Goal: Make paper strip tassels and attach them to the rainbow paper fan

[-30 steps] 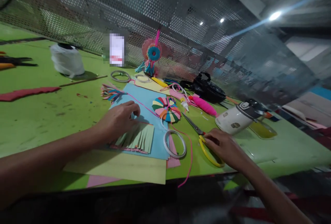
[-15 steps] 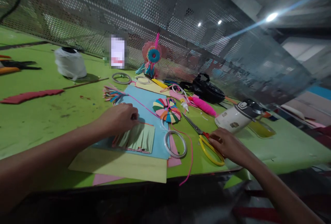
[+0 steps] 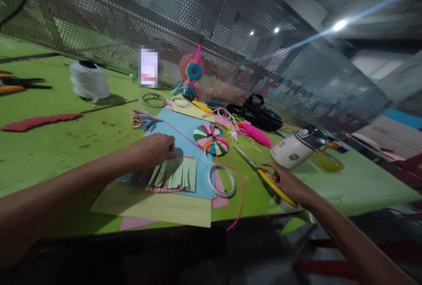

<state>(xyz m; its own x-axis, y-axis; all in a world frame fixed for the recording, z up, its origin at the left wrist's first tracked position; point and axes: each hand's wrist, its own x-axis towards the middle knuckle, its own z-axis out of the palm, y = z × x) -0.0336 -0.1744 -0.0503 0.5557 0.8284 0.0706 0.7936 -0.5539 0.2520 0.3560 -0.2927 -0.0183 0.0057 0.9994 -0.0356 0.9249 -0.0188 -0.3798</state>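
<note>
My left hand [image 3: 160, 148] is curled at the upper left edge of a stack of fringed paper [image 3: 180, 173], pale green on top with pink and orange layers beneath. Its fingertips are partly hidden. A pair of scissors [image 3: 270, 180] with yellow and red handles is in my right hand [image 3: 286, 182], thumb and fingers round the grip. The scissors are tilted on edge, blades pointing away to the left. Between my hands lie a roll of tape [image 3: 221, 180], a multicoloured striped paper ring [image 3: 211, 140] and a pink cord [image 3: 240, 188]. Blue paper [image 3: 174, 122] lies under the fringed stack.
A multicoloured tassel [image 3: 142, 119] lies beyond my left hand. To the right are a white flask [image 3: 290, 149], pink yarn [image 3: 257, 134] and a black bag [image 3: 262, 113]. A white spool [image 3: 89, 81] stands far left. A perforated metal screen [image 3: 217, 30] borders the table's back.
My right hand has taken the scissors by their handles and turned them from lying flat to on edge. My left hand stays at the fringed paper.
</note>
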